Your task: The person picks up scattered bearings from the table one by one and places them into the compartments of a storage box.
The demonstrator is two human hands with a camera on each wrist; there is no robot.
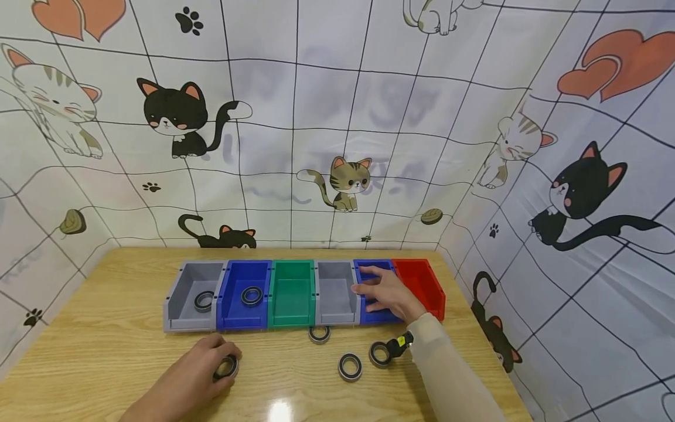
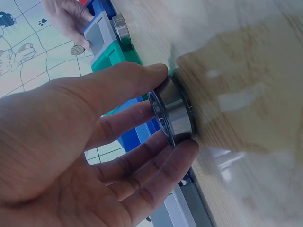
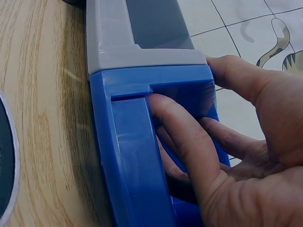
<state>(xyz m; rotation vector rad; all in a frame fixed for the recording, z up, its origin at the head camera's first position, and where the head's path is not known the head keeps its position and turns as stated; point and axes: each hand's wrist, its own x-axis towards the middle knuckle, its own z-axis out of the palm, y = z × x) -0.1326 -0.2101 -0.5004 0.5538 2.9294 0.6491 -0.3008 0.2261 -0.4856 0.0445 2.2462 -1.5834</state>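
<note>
Left hand (image 1: 192, 370) pinches a steel ring bearing (image 2: 180, 112) between thumb and fingertips, on edge, in front of the left blue bin (image 1: 242, 321); cannot tell whether it touches the wooden table (image 1: 100, 334). Right hand (image 1: 389, 294), well apart from the left, has its fingers spread in and over the right blue bin (image 1: 378, 318); nothing is visible in its grasp, though the bin floor is partly hidden. One bearing lies in the left grey bin (image 1: 190, 325), another in the left blue bin. Three loose bearings (image 1: 341, 368) lie on the table before the row.
</note>
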